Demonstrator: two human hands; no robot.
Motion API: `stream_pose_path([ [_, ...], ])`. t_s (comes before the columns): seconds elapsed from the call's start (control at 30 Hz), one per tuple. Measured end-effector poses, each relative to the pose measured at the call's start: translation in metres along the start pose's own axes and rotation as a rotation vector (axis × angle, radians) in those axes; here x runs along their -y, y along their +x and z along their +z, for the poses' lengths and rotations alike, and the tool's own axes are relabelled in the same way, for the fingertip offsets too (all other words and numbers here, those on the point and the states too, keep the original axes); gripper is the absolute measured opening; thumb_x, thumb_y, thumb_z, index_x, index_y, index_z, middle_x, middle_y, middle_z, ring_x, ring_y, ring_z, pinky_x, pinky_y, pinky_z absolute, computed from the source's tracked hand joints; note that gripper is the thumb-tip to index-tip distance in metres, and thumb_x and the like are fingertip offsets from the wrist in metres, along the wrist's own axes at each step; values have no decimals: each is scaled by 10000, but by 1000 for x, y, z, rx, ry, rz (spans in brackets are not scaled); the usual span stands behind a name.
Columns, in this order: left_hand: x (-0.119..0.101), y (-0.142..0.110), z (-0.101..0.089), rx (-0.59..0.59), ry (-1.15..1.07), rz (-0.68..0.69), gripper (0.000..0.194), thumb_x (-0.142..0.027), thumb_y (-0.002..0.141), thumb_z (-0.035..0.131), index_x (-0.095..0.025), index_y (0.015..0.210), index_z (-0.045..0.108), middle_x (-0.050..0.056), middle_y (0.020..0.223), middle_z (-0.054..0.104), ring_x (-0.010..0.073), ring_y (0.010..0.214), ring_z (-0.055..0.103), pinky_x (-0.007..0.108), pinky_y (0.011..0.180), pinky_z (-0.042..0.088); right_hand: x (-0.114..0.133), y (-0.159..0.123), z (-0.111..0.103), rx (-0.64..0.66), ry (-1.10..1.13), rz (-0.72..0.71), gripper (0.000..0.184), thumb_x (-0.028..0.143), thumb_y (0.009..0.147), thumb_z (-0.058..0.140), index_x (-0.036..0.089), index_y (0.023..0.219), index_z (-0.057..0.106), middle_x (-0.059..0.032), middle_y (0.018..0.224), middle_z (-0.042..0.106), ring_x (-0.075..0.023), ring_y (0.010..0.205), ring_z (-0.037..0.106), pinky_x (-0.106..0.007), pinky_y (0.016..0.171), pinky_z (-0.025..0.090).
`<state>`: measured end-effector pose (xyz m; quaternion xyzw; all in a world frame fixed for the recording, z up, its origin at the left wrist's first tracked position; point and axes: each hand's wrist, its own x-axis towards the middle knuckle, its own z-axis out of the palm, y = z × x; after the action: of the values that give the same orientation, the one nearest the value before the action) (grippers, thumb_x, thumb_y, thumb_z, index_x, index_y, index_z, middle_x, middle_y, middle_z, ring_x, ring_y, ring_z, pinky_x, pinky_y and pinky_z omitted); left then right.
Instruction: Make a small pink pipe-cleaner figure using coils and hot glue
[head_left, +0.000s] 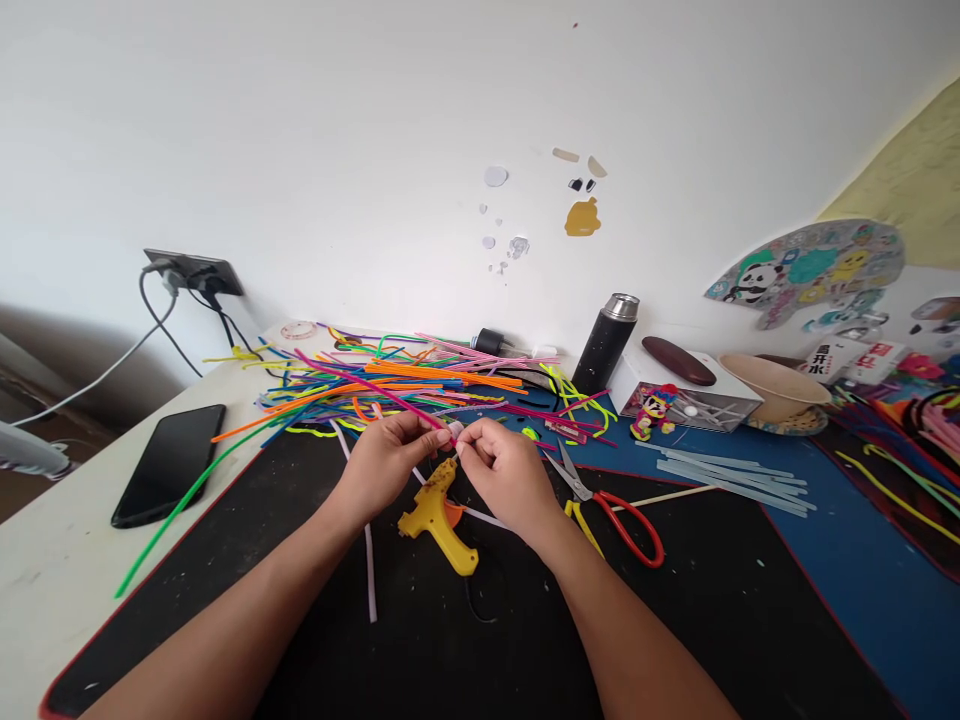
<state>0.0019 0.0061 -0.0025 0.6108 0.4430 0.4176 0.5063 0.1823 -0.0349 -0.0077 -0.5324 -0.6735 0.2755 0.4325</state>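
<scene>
we steady a magenta stem [360, 384].
left hand [391, 447] pinching, right hand [504, 468] curled, its hold unclear, we should avoid the glue gun [444, 532] at our fingertips' six o'clock.

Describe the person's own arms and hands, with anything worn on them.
The left hand and right hand are ungloved. The left forearm and right forearm are bare, with no sleeve, watch or bracelet in view.

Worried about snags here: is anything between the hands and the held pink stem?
Nothing visible is: the left hand grips the pink stem, and the right hand is at its near end. The glue gun lies below them, not between.
</scene>
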Motion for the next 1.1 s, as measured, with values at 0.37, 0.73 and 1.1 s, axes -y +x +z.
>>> stream_pose_path([
  [0.37,-1,-6,1,-17,422,291,207,-369,883,688,-216,763,760,-3,733,760,175,680,662,260,663,470,1,-1,0,54,-273,-45,84,188,880,583,227,811,612,79,526,432,-124,485,367,-278,541,211],
  [0.73,0,0,1,31,-25,4,382,-558,753,826,-183,769,751,46,771,774,178,686,652,268,658,510,-2,-1,3,2,0,63,119,307,934,570,230,858,620,70,574,510,-124,489,462,-250,508,324],
  [1.1,6,3,4,82,-194,-101,392,-534,694,898,-177,811,786,38,743,751,155,679,630,253,649,499,-3,2,2,-11,231,164,174,384,958,596,228,885,621,65,590,559,-114,421,530,-234,449,383],
])
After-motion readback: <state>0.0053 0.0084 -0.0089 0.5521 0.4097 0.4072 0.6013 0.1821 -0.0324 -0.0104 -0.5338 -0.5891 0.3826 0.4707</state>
